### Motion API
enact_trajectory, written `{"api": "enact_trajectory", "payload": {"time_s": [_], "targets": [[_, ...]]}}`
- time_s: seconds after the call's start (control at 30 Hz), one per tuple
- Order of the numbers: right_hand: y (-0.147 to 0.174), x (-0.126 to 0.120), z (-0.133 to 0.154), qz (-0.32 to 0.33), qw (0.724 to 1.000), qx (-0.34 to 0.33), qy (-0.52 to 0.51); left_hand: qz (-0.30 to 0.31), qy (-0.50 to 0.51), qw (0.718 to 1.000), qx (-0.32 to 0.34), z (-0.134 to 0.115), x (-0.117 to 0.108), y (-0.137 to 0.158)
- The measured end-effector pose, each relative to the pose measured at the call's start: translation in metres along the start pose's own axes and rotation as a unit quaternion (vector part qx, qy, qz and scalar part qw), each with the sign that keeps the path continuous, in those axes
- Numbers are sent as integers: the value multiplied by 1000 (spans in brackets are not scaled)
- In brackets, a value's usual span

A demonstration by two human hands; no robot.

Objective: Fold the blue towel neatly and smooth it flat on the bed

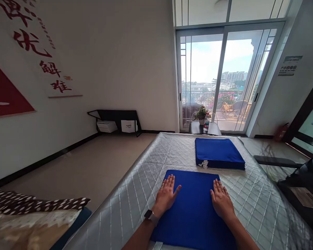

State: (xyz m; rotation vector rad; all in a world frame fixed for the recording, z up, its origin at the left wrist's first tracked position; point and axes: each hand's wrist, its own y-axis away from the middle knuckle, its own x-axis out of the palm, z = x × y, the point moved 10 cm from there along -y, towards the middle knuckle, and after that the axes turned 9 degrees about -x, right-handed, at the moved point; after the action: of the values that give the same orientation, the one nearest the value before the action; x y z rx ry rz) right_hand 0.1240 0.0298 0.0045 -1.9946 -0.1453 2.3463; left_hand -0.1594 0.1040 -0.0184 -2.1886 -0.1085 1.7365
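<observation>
A flat blue fabric panel (193, 211) lies in front of me on a silver quilted cover (135, 194). My left hand (167, 194) rests flat on its left edge, fingers stretched forward and thumb apart. On the right edge lies my right hand (221, 199), also flat with its fingers out. Neither hand grips anything. Beyond the panel sits a stack of folded blue fabric pieces (219, 151), with white tags (203, 164) showing at its near left corner. A watch (151, 216) is on my left wrist.
Fabrics with a polka-dot piece (36, 205) lie at the lower left. A black shelf (117, 119) with white boxes stands by the wall. Behind the covered surface, a small table (211, 129) bears a bottle (206, 122) and a potted plant (201, 114). A dark chair (302, 191) is at the right.
</observation>
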Motion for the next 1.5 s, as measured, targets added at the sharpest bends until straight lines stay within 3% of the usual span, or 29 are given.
{"api": "enact_trajectory", "payload": {"time_s": [0.47, 0.83, 1.0, 1.1, 1.23, 1.33, 1.4, 1.5], "targets": [[3, -9, 6, 2, 999, -12, 44, -8, 24, 1000, -8, -5, -10, -1], [36, -7, 10, 23, 999, -12, 48, -10, 45, 999, 7, -6, -14, -1], [40, -7, 12, 23, 999, -5, 30, 8, 39, 999, -22, -4, -21, -3], [40, -9, 13, 19, 1000, -1, 13, 36, 50, 998, 17, -42, -30, 13], [40, -12, 13, 17, 1000, -6, 14, 100, 84, 975, 181, -146, -36, 51], [42, -13, 18, 38, 999, -25, 25, 127, 103, 959, 232, -206, -35, 64], [44, -14, 19, 56, 998, -22, 27, 130, 105, 959, 229, -224, -32, 60], [45, -17, 19, 58, 998, -10, 18, 117, 94, 965, 215, -224, -26, 52]]}}
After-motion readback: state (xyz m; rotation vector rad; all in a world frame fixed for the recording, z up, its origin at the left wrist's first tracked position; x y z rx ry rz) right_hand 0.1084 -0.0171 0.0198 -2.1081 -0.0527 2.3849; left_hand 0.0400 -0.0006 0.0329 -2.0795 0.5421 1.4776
